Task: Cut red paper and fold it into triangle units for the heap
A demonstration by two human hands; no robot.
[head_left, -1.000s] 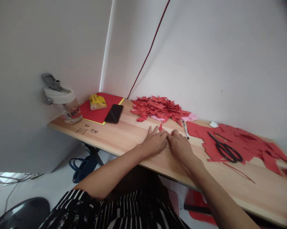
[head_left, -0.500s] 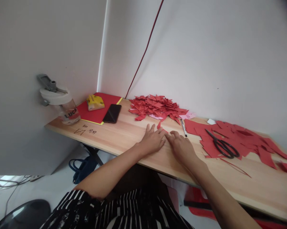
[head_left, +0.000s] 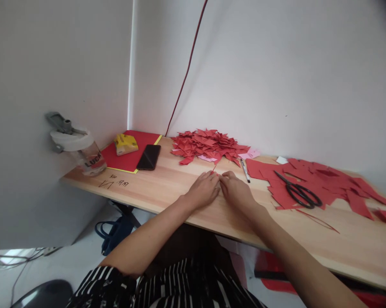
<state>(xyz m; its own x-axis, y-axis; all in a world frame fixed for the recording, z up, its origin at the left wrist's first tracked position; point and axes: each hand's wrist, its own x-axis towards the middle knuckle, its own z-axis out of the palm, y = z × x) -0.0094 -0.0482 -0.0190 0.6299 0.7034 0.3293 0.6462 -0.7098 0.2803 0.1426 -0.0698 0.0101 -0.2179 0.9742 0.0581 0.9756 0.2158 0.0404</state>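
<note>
Both my hands meet at the middle of the wooden table [head_left: 167,182]. Between their fingertips is a small piece of folded red paper [head_left: 214,172], mostly hidden by the fingers. My left hand [head_left: 203,189] has its fingers bent together on the paper's left side. From the right, my right hand [head_left: 236,188] pinches the same piece, its thumb and fingers pressed close. Just behind them lies a heap of folded red paper pieces [head_left: 209,144]. A pen [head_left: 245,171] rests to the right of the heap.
Black scissors [head_left: 297,191] lie on scattered red paper cutouts [head_left: 334,182] at right. Toward the left are a phone [head_left: 149,157], a yellow packet [head_left: 126,144] on a red sheet [head_left: 144,140], and a drinking bottle [head_left: 92,158]. A wall stands behind the table.
My fingers have drawn in and closed over the folded paper, where my left fingers were spread before. Less of the paper shows now. The view has shifted slightly.
</note>
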